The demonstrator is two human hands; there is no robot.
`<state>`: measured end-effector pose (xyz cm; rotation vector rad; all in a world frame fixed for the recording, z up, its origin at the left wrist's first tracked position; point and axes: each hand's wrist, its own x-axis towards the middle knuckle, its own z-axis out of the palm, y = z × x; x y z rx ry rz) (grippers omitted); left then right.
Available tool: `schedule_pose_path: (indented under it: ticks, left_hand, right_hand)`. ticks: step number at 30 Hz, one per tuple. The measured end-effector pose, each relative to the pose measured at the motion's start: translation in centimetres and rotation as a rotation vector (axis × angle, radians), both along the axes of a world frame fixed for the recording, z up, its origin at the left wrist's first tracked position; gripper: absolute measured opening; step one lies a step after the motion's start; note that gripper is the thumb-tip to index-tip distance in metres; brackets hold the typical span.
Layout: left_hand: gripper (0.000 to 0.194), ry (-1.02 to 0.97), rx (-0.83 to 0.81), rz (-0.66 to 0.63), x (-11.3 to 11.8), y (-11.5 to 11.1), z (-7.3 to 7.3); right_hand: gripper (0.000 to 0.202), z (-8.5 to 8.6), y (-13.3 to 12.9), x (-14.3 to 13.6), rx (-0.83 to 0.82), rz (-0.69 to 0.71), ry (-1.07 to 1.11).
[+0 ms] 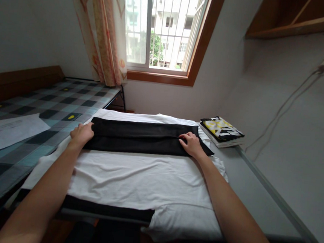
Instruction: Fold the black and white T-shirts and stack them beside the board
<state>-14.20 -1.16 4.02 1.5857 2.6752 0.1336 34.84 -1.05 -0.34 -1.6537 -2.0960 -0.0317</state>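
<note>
A white T-shirt (134,179) lies spread across the table, with a sleeve hanging over the near edge. Across its far part runs a long, flat strip of folded black cloth (138,130), creased lengthwise. My left hand (83,132) grips the strip's left end, its fingers curled at the edge. Near the right end, my right hand (190,143) is closed, thumb and fingertips pinching the cloth along the crease. Whether the black cloth is part of the white shirt I cannot tell. More black fabric (109,209) shows along the near edge.
A grey table (257,194) extends right towards the wall. Patterned black, white and yellow cloth (222,128) sits on a book-like stack at the back right. On the left is a bed with a checked cover (76,99) and papers (16,131). A cable (282,105) hangs down the wall.
</note>
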Motion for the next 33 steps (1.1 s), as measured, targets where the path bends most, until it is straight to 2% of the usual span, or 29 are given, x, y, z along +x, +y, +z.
schedule_pose_path:
  ticks: [5, 15, 22, 28, 33]
  left_hand:
    - [0.061, -0.010, -0.029, -0.049, -0.1, 0.2, -0.1]
    - [0.055, 0.041, -0.015, -0.079, 0.5, 0.0, -0.2]
    - [0.052, 0.054, -0.017, -0.145, -0.6, 0.8, -1.2]
    - [0.052, 0.034, 0.054, -0.130, -0.7, 0.9, -1.8]
    - [0.046, 0.019, 0.044, -0.159, -1.1, 1.8, -2.1]
  right_hand:
    - [0.023, 0.0, 0.0, 0.0, -0.003, -0.003, -0.011]
    - [0.024, 0.0, 0.0, 0.0, -0.015, -0.010, -0.017]
    - [0.024, 0.1, 0.0, -0.1, -0.019, -0.010, -0.019]
    - [0.023, 0.2, -0.1, -0.1, -0.018, -0.019, -0.024]
    - [0.023, 0.1, 0.0, -0.1, -0.017, -0.012, -0.018]
